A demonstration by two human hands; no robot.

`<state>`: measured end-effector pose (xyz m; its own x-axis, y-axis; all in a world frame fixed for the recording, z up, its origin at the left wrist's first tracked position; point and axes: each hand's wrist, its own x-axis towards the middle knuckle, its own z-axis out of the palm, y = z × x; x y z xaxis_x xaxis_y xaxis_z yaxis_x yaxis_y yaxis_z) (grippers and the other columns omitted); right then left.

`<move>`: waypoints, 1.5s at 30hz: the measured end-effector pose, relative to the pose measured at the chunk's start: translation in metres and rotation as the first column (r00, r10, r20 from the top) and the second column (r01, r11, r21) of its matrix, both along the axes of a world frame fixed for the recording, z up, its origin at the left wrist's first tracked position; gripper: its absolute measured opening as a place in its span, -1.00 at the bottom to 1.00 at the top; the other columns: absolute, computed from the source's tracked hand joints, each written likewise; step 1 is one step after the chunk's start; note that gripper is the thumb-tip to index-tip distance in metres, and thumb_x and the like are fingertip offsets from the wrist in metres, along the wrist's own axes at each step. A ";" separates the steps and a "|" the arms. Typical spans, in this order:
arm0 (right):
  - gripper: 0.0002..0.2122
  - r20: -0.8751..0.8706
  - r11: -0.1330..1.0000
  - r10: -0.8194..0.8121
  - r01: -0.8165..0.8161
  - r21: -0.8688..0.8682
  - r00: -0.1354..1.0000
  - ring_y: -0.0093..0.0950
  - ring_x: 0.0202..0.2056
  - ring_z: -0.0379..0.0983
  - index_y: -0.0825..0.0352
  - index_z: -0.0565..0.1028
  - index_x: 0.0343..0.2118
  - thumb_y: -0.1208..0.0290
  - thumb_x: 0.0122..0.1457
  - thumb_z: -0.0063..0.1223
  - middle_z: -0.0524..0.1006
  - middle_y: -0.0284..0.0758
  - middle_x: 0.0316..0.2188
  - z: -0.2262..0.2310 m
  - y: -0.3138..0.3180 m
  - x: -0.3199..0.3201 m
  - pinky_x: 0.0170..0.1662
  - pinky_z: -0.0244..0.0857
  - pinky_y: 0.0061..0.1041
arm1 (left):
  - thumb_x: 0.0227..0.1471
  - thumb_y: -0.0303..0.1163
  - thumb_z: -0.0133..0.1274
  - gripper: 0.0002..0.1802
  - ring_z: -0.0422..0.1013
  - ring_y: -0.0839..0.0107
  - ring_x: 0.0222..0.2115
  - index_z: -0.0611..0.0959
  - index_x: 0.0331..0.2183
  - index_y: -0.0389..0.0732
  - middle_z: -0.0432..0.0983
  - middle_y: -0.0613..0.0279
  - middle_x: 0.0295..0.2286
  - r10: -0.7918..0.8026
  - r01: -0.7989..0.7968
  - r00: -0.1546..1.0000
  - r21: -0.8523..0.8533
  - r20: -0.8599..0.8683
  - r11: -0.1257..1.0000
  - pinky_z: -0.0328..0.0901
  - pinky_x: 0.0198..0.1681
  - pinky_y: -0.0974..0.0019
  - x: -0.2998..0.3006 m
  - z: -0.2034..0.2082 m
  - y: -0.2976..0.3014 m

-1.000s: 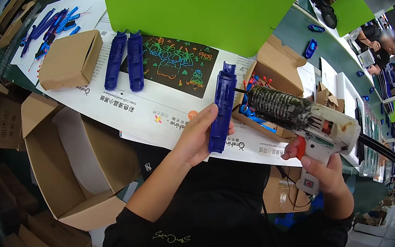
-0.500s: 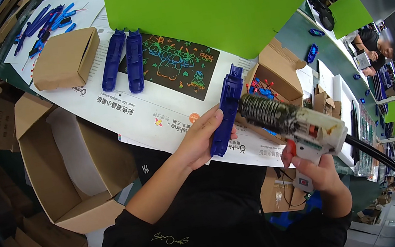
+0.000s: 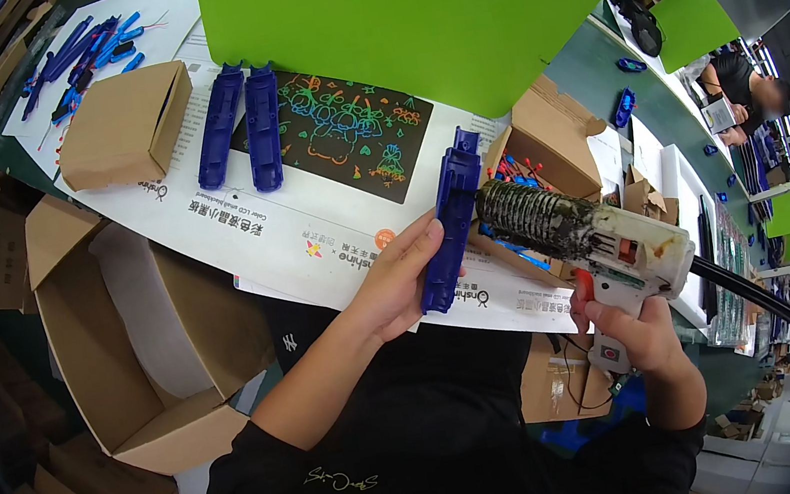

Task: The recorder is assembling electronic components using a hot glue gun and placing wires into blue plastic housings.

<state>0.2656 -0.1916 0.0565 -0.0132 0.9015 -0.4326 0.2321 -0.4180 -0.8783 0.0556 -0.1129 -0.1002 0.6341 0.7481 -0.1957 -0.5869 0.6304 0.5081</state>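
My left hand [image 3: 398, 282] grips a long dark-blue plastic half shell [image 3: 456, 213] near its lower end, its hollow side turned up and to the right. Around the handle of a worn white glue gun [image 3: 644, 257] my right hand [image 3: 649, 345] is closed, with fingers at the red trigger. The gun's dark, coil-wrapped nozzle points left and meets or nearly meets the shell's right edge; its tip is hard to make out. Two similar blue half shells [image 3: 220, 130] lie side by side on the white printed sheet [image 3: 276, 228].
A green panel [image 3: 424, 20] stands behind. Right of the shell is an open carton [image 3: 557, 138] of blue and red-tipped parts. A closed cardboard box [image 3: 121, 129] sits left, near blue parts with wires [image 3: 100, 51]. A large open carton [image 3: 130, 335] is at lower left. Another person [image 3: 742, 92] sits far right.
The glue gun's nozzle has risen slightly along the shell. My left hand and the shell are almost where they were. The whole view has shifted a little.
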 end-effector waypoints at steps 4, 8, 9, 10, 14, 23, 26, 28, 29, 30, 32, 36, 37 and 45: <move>-0.72 0.000 0.998 0.061 -0.061 -0.031 0.998 -0.59 -0.33 0.36 0.43 0.37 -0.18 0.59 -0.01 0.03 0.44 -0.35 -0.36 -0.001 -0.004 0.003 -0.28 0.28 -0.60 | 0.18 -0.11 -0.21 -0.50 0.33 0.56 -0.39 0.27 0.08 -0.15 0.37 0.34 -0.38 0.028 -0.027 1.000 -0.032 0.012 0.999 0.31 -0.31 0.48 0.000 0.001 -0.001; -0.73 0.198 0.977 0.197 -0.210 0.041 0.960 -0.49 -0.29 0.38 0.43 0.39 -0.22 0.60 -0.04 0.04 0.44 -0.30 -0.34 -0.002 -0.017 0.004 -0.21 0.30 -0.51 | 0.18 -0.11 -0.20 -0.46 0.31 0.62 -0.42 0.23 0.12 -0.14 0.36 0.39 -0.40 0.038 -0.036 0.998 -0.040 0.041 0.999 0.30 -0.35 0.52 0.002 -0.001 0.000; -0.73 0.271 0.955 0.252 -0.284 0.084 0.929 -0.48 -0.28 0.39 0.43 0.39 -0.23 0.60 -0.05 0.05 0.44 -0.29 -0.33 -0.003 -0.017 0.007 -0.19 0.29 -0.51 | 0.18 -0.12 -0.21 -0.46 0.32 0.63 -0.42 0.23 0.12 -0.14 0.36 0.39 -0.40 0.034 -0.033 0.999 -0.043 0.034 0.999 0.30 -0.35 0.52 0.002 0.000 0.000; -0.73 0.344 0.925 0.296 -0.357 0.129 0.891 -0.47 -0.27 0.39 0.44 0.40 -0.23 0.60 -0.06 0.06 0.45 -0.27 -0.33 -0.005 -0.017 0.010 -0.18 0.29 -0.51 | 0.18 -0.13 -0.21 -0.46 0.32 0.63 -0.43 0.22 0.12 -0.15 0.36 0.39 -0.40 0.032 -0.031 0.999 -0.043 0.024 0.999 0.30 -0.35 0.52 0.001 0.002 0.000; -0.73 0.176 0.995 0.083 -0.093 0.046 0.981 -0.54 -0.29 0.38 0.43 0.40 -0.22 0.59 -0.05 0.05 0.45 -0.32 -0.34 0.003 -0.008 0.004 -0.20 0.28 -0.54 | 0.19 -0.17 -0.20 -0.47 0.31 0.65 -0.44 0.21 0.13 -0.18 0.37 0.40 -0.38 0.005 -0.004 0.999 -0.014 0.038 1.000 0.30 -0.35 0.53 0.001 -0.001 0.000; -0.75 0.120 0.994 0.001 -0.014 0.105 0.993 -0.60 -0.38 0.36 0.41 0.39 -0.22 0.56 -0.03 0.04 0.44 -0.36 -0.39 -0.005 0.006 0.012 -0.33 0.28 -0.58 | 0.17 -0.11 -0.22 -0.50 0.35 0.49 -0.37 0.28 0.03 -0.24 0.37 0.25 -0.37 0.022 -0.021 1.000 0.034 -0.009 0.999 0.30 -0.28 0.44 0.003 0.004 -0.001; -0.74 0.100 0.996 0.018 -0.026 0.089 0.995 -0.60 -0.38 0.36 0.42 0.39 -0.21 0.56 -0.02 0.03 0.45 -0.36 -0.39 -0.003 0.008 0.012 -0.32 0.28 -0.58 | 0.17 -0.11 -0.21 -0.50 0.35 0.49 -0.37 0.28 0.03 -0.24 0.38 0.25 -0.37 0.030 -0.029 0.999 0.031 -0.023 0.999 0.30 -0.27 0.44 0.003 0.006 -0.001; -0.73 0.089 0.991 0.055 -0.065 0.119 0.995 -0.60 -0.36 0.36 0.42 0.38 -0.20 0.57 -0.01 0.02 0.46 -0.35 -0.38 -0.002 0.010 0.013 -0.30 0.28 -0.58 | 0.17 -0.11 -0.20 -0.50 0.36 0.48 -0.37 0.29 0.03 -0.24 0.39 0.24 -0.37 0.027 -0.027 1.000 0.032 -0.015 0.999 0.30 -0.27 0.43 0.004 0.002 -0.001; -0.73 0.088 0.983 0.079 -0.092 0.160 0.993 -0.60 -0.35 0.37 0.42 0.38 -0.18 0.57 -0.01 0.01 0.47 -0.35 -0.37 -0.003 0.010 0.013 -0.28 0.29 -0.58 | 0.17 -0.11 -0.20 -0.50 0.36 0.47 -0.37 0.29 0.03 -0.24 0.39 0.24 -0.36 0.026 -0.026 1.000 0.032 -0.011 0.999 0.31 -0.27 0.43 0.004 0.002 -0.001; -0.72 0.088 0.972 0.103 -0.119 0.201 0.991 -0.60 -0.34 0.37 0.42 0.38 -0.17 0.56 0.00 0.01 0.47 -0.34 -0.36 -0.003 0.010 0.013 -0.26 0.29 -0.58 | 0.16 -0.11 -0.19 -0.50 0.37 0.47 -0.37 0.29 0.03 -0.23 0.39 0.23 -0.36 0.025 -0.025 1.000 0.032 -0.010 0.999 0.31 -0.28 0.43 0.005 0.003 -0.001; -0.71 0.123 0.960 0.103 -0.131 0.248 0.987 -0.60 -0.31 0.38 0.41 0.38 -0.14 0.56 0.02 -0.01 0.49 -0.34 -0.33 0.000 0.010 0.009 -0.22 0.28 -0.57 | 0.16 -0.11 -0.18 -0.49 0.38 0.46 -0.38 0.29 0.03 -0.23 0.40 0.23 -0.35 0.034 -0.033 0.999 0.034 -0.012 0.999 0.31 -0.28 0.43 0.005 0.005 -0.002; -0.69 0.190 0.959 0.134 -0.175 0.222 0.973 -0.60 -0.26 0.38 0.40 0.38 -0.10 0.55 0.04 -0.02 0.50 -0.34 -0.27 0.011 0.013 0.012 -0.17 0.28 -0.57 | 0.16 -0.10 -0.18 -0.48 0.38 0.49 -0.38 0.28 0.04 -0.22 0.41 0.22 -0.36 0.034 -0.033 0.998 0.033 -0.046 0.999 0.33 -0.30 0.45 0.005 0.008 -0.002; -0.68 0.209 0.963 0.136 -0.179 0.203 0.968 -0.60 -0.26 0.38 0.40 0.37 -0.09 0.55 0.03 -0.01 0.49 -0.33 -0.27 0.015 0.013 0.011 -0.17 0.28 -0.57 | 0.15 -0.10 -0.18 -0.48 0.38 0.50 -0.38 0.28 0.04 -0.22 0.41 0.22 -0.36 0.033 -0.031 0.998 0.034 -0.051 0.999 0.33 -0.31 0.45 0.003 0.008 -0.003; -0.60 0.039 0.965 0.110 -0.116 0.235 0.993 -0.51 -0.23 0.40 0.45 0.27 -0.06 0.60 -0.01 0.00 0.47 -0.25 -0.30 0.011 0.003 0.015 -0.17 0.32 -0.51 | 0.14 -0.10 -0.15 -0.46 0.38 0.49 -0.40 0.26 0.06 -0.22 0.41 0.19 -0.35 0.026 -0.024 0.999 0.068 -0.020 0.997 0.33 -0.34 0.45 0.004 0.006 -0.003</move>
<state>0.2807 -0.1884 0.0671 -0.1123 0.9714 -0.2092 0.2891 -0.1694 -0.9422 0.0593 -0.1162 -0.0942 0.6114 0.7755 -0.1576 -0.5906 0.5797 0.5614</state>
